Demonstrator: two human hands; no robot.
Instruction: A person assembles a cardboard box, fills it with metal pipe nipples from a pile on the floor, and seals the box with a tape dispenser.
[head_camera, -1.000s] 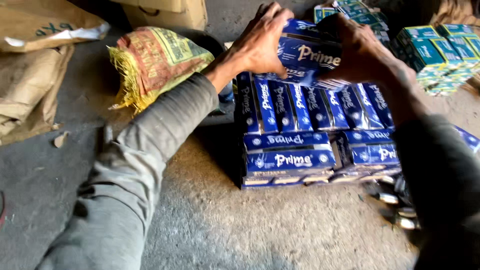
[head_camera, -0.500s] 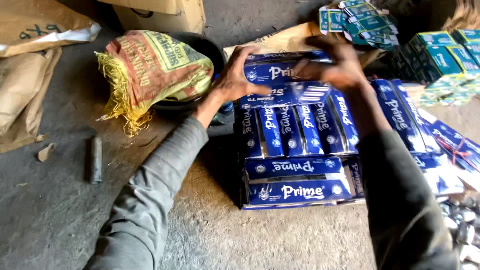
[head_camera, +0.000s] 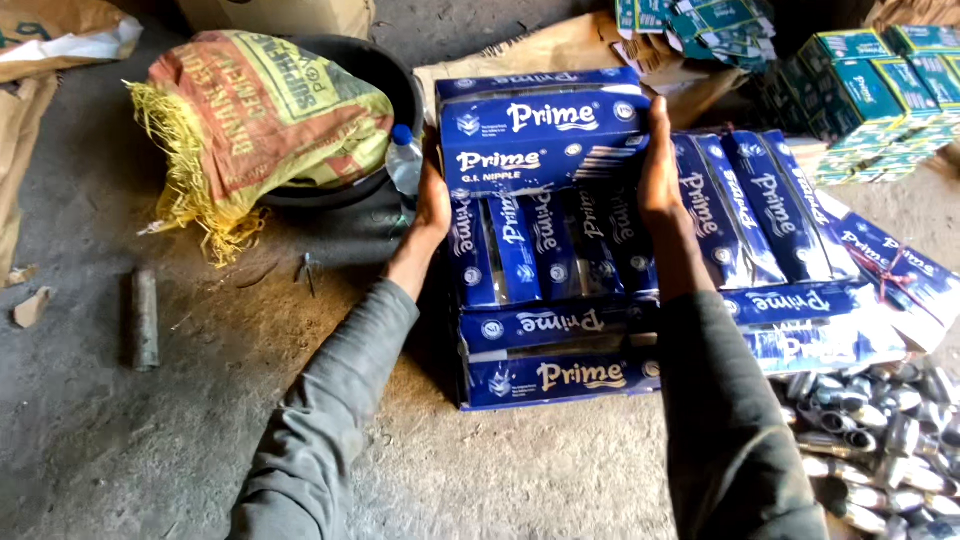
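Observation:
Both hands grip a pair of stacked dark blue boxes at the far end of a pile of blue boxes on the concrete floor. My left hand presses the left end of the pair, my right hand the right end. The two boxes rest on top of a row of blue boxes lying side by side. More blue boxes lie to the right of my right forearm.
A black tub holds a printed woven sack, with a plastic bottle beside it. Green boxes are stacked at the far right. Small metal pipe fittings lie at the lower right; a short metal pipe lies on the left.
My hands have brought the blue boxes down toward me onto the far end of the pile; the grip shifted to both ends. The view has tilted, bringing the fittings into sight.

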